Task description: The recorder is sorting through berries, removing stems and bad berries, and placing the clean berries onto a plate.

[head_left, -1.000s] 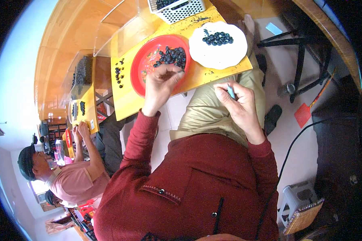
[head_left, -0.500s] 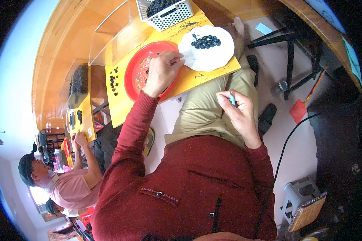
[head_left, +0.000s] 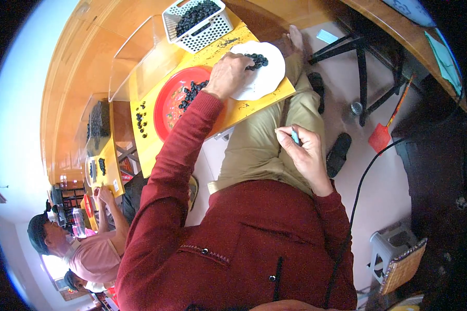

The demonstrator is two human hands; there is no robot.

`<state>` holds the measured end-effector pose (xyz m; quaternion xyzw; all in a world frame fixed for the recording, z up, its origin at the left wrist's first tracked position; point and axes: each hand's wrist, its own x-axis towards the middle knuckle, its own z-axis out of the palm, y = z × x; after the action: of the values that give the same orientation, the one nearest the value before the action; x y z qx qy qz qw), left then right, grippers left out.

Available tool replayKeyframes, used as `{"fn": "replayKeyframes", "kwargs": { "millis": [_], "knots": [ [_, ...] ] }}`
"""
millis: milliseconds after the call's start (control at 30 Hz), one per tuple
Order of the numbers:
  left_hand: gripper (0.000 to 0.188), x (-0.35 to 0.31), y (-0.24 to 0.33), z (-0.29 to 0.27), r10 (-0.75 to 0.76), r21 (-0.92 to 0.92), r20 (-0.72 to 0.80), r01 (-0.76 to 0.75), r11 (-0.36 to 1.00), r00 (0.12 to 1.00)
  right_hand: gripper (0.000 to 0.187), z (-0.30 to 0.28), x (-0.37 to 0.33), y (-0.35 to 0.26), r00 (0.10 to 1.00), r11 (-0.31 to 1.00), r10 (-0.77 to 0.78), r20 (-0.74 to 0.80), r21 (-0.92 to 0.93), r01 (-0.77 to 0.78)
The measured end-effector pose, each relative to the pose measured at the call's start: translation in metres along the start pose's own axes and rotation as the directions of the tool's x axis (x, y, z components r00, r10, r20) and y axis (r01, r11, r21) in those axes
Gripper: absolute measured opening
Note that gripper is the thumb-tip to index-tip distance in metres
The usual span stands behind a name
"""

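My left hand [head_left: 229, 76] reaches over the left side of a white plate [head_left: 269, 83], its curled fingertips at a small heap of dark round pieces [head_left: 258, 61] like beads or berries. What those fingers pinch, if anything, is hidden. Under my left forearm sits a red plate [head_left: 164, 106] with a patterned bottom and more dark round pieces [head_left: 192, 94] in it. Above my right thigh, my right hand [head_left: 307, 150] is closed on a small blue-grey tool [head_left: 295, 136]; its working end cannot be made out.
The yellow table [head_left: 149, 155] also carries a white perforated basket [head_left: 205, 35] full of dark pieces, and several loose ones [head_left: 141, 120] at its left. A clear panel [head_left: 135, 57] stands behind. A co-worker [head_left: 96, 259] sits left. A grey stool [head_left: 386, 249] stands lower right.
My left hand has moved from between the two plates rightward onto the heap on the white plate. More of the red plate's dark pieces now show. My right hand keeps its hold.
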<state>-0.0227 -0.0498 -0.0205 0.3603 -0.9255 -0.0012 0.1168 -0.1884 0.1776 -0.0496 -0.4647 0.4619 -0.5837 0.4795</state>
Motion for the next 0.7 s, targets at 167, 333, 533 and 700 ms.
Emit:
{"fn": "replayKeyframes", "kwargs": {
  "millis": [167, 333, 533, 700],
  "knots": [
    [0.025, -0.0005, 0.0002, 0.0017, -0.002, -0.018, 0.003, 0.002, 1.000, 1.000, 0.016, -0.0009, 0.0020, 0.0015, 1.000, 1.000, 0.025, 0.000, 0.016, -0.025],
    [0.020, 0.0002, 0.0038, -0.0002, 0.018, -0.057, 0.031, -0.017, 0.998, 0.999, 0.016, -0.0033, 0.0026, 0.0016, 0.999, 0.999, 0.036, -0.002, 0.017, -0.036],
    [0.019, 0.0018, 0.0012, 0.0017, -0.003, -0.054, 0.092, 0.008, 0.998, 0.996, 0.017, -0.0055, 0.0019, 0.0021, 0.999, 0.999, 0.042, -0.011, 0.035, -0.042],
    [0.019, -0.0060, 0.0007, -0.0014, 0.113, -0.121, -0.006, -0.113, 0.986, 0.994, 0.017, -0.0070, 0.0006, 0.0009, 0.999, 0.998, 0.048, -0.024, 0.027, -0.048]
  ]
}}
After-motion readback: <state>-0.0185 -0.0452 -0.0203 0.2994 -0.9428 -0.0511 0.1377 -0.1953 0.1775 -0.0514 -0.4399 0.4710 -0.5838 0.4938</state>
